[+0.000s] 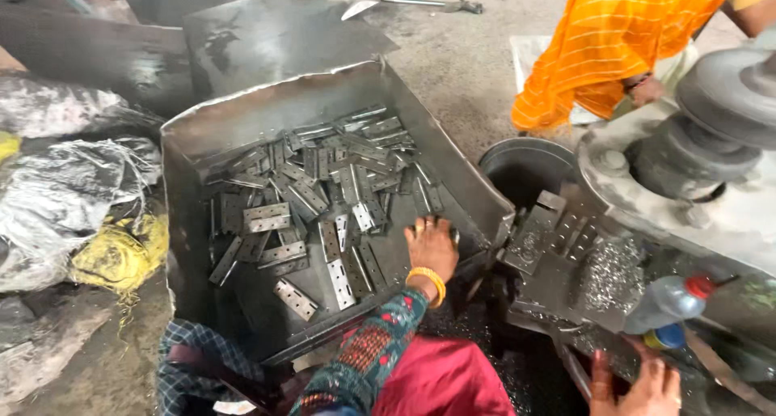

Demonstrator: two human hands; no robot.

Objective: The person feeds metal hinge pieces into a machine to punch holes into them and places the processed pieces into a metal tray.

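While the left hand (431,246) rests palm-down and unclenched on the perforated metal plates (315,198) heaped in the sheet-metal tray (453,153), it grasps none of them. Whether the right hand (643,384), low beside the machine (695,157), is gripping anything cannot be told. A plastic bottle (671,301) lies just above it. A round bucket (521,165) stands between tray and machine. A co-worker in orange cloth (606,44) crouches beyond.

A metal workshop: press machine (687,165), tray (202,133) of punched plates (323,198).
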